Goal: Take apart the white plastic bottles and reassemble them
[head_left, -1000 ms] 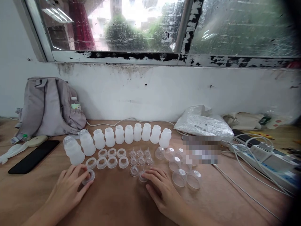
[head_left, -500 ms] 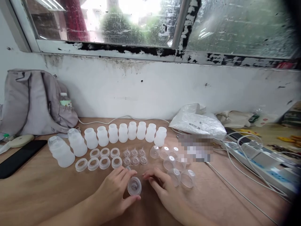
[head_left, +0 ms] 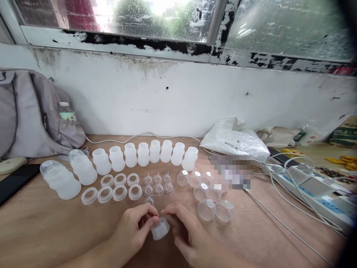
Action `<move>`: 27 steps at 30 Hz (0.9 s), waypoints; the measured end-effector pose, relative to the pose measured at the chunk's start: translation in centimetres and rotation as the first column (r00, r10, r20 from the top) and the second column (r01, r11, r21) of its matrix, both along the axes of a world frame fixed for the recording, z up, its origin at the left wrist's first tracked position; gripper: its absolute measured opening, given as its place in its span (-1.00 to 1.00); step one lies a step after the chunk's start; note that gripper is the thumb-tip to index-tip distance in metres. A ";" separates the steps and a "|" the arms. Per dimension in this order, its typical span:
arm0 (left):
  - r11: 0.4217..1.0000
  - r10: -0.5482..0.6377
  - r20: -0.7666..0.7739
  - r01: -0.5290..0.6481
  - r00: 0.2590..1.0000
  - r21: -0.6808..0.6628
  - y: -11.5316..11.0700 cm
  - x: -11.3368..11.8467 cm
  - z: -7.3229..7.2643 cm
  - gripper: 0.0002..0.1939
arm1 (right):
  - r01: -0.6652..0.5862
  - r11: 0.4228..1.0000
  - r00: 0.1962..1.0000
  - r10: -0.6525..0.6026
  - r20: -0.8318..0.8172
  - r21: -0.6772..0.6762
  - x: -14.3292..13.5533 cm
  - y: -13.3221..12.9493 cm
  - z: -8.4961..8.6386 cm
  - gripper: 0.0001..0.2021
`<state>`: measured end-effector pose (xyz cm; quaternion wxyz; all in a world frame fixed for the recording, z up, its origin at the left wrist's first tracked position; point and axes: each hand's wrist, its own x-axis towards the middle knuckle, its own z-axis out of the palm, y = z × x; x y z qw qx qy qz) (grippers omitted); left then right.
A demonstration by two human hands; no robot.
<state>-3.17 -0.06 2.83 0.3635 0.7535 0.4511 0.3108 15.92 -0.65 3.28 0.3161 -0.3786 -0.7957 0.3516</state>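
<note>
Between finger and thumb, my left hand (head_left: 139,225) pinches the edge of a translucent bottle collar (head_left: 161,228), which is tipped on its side above the table and slightly blurred. My right hand (head_left: 188,232) is just right of the collar, fingers bent and apart from the thumb, holding nothing. Beyond the hands lie clear bottle nipples (head_left: 158,189), one of them close to my left fingertips. Rows of loose collars (head_left: 119,192) lie to the left of the nipples. Clear dome caps (head_left: 206,209) rest to the right of my right hand.
White open bottles (head_left: 131,155) stand in a curved row at the back. Two capped bottles (head_left: 61,180) are at its left end. A grey backpack (head_left: 30,108), a black phone (head_left: 16,184), a white plastic package (head_left: 234,139) and a power strip (head_left: 306,197) with cables border the work area.
The collar, earlier facing up with a nipple visible inside, is now tilted onto its side in my left hand's pinch. My left fingers have closed in. The camera view has shifted.
</note>
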 end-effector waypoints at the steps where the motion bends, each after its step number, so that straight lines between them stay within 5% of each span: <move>1: 0.996 0.019 0.080 -0.012 0.997 -0.085 0.0 0.2 0.0 -0.78 | -0.032 0.999 0.999 0.032 0.009 0.014 -0.1 -0.2 0.2 -0.60; 6: 0.929 0.060 0.327 0.067 0.943 -0.363 -0.3 1.2 -1.0 -0.71 | 0.059 0.998 0.997 -0.058 0.042 -0.029 -0.4 -0.3 0.1 -0.95; 8: 0.901 0.127 0.380 0.054 0.916 -0.430 -0.6 1.5 -1.6 -0.67 | 0.133 0.986 0.991 -0.132 0.014 -0.100 -0.5 0.0 -0.3 -0.94; 11: 0.907 0.132 0.433 0.068 0.892 -0.415 -1.0 1.6 -1.8 -0.63 | 0.208 0.957 0.974 -0.222 -0.045 -0.204 -0.5 0.6 -0.9 -0.89; 18: 0.849 -0.058 0.580 0.346 0.812 -0.399 -1.3 1.2 -1.0 -0.57 | 0.234 0.937 0.951 -0.276 -0.138 -0.260 -0.4 1.0 -1.3 -0.89; 27: 0.821 -0.114 0.536 0.383 0.836 -0.423 -1.6 1.0 -1.0 -0.39 | 0.177 0.933 0.943 -0.252 -0.218 -0.315 -0.9 1.1 -1.3 -0.74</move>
